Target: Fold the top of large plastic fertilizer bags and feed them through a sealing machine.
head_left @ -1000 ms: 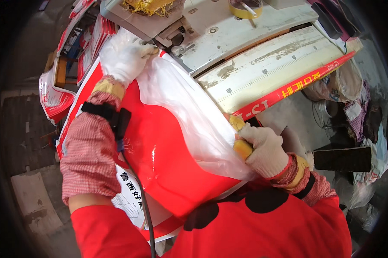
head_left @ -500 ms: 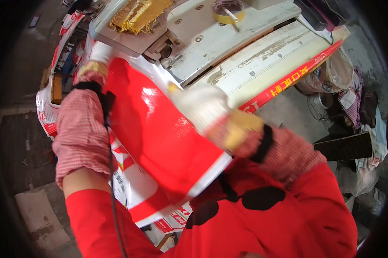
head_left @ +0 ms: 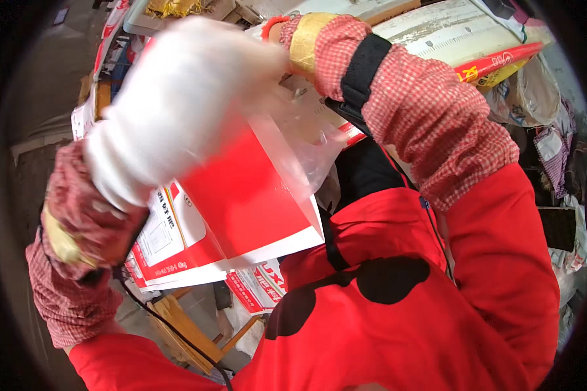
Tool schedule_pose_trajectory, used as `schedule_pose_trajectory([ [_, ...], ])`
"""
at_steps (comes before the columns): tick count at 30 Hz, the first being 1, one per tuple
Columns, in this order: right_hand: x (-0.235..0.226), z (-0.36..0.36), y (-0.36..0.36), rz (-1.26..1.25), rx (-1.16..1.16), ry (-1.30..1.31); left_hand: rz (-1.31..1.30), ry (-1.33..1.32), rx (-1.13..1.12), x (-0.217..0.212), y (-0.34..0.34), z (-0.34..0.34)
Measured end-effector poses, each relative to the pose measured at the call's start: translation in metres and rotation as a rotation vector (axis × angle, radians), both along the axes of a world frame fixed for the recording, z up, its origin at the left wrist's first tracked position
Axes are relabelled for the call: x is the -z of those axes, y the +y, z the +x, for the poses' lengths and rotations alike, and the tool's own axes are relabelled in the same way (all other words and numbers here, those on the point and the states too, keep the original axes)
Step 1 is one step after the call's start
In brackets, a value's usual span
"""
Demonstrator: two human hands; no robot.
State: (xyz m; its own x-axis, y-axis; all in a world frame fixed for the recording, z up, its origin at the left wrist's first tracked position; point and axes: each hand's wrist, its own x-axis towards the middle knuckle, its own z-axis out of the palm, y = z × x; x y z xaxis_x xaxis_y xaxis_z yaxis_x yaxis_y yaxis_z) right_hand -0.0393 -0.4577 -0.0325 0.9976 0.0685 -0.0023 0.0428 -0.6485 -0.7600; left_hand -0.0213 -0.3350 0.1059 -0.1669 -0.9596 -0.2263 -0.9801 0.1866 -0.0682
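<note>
My left hand point(head_left: 189, 91), in a white glove, is raised over the red and white printed sack point(head_left: 241, 189). Motion smears its fingers, so I cannot tell what they grip. Behind it, at the top middle, my right hand point(head_left: 278, 31) shows only by the glove's orange cuff and the wrist; its fingers are hidden. Translucent plastic film point(head_left: 309, 153) hangs below the two hands, along the sack's right side. The sack's white-edged end faces me.
The pale machine bed point(head_left: 430, 32) with a ruler scale stretches across the top right. A frayed yellow pad point(head_left: 173, 6) lies on the machine at the upper left. Wooden bars point(head_left: 189, 335) and another printed sack point(head_left: 261, 287) are below. Plastic bags point(head_left: 534, 94) hang at the right.
My left hand has swung inward over the sack, and my right hand has moved up and away from its face. Translucent film now shows beside the sack. The view has shifted.
</note>
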Motion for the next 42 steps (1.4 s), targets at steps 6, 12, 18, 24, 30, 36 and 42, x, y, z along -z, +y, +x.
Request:
schedule_pose_trajectory([
  [6,0.061,0.099,0.017,-0.263,-0.106,-0.369,1.047,0.657,-0.203,0.021,-0.001,-0.024],
  [12,0.034,0.077,0.017,-0.339,-0.257,-0.075,1.309,0.583,-0.815,-0.038,0.023,0.0],
  [18,-0.036,0.027,0.096,-0.449,0.285,0.507,1.314,-0.251,-0.16,-0.038,0.084,-0.1],
  [24,0.053,-0.061,0.119,-0.779,0.435,-0.425,0.891,0.063,0.154,0.036,0.05,-0.13],
  [30,0.045,-0.085,0.147,-0.427,0.46,0.078,0.933,-0.094,0.093,-0.011,0.04,-0.098],
  [36,0.142,0.041,0.109,-0.388,0.608,-0.199,1.12,-0.443,-0.084,-0.015,0.007,-0.06],
  [42,0.006,0.054,0.129,-0.792,0.194,-0.42,1.005,-0.428,-0.051,0.006,0.064,-0.077],
])
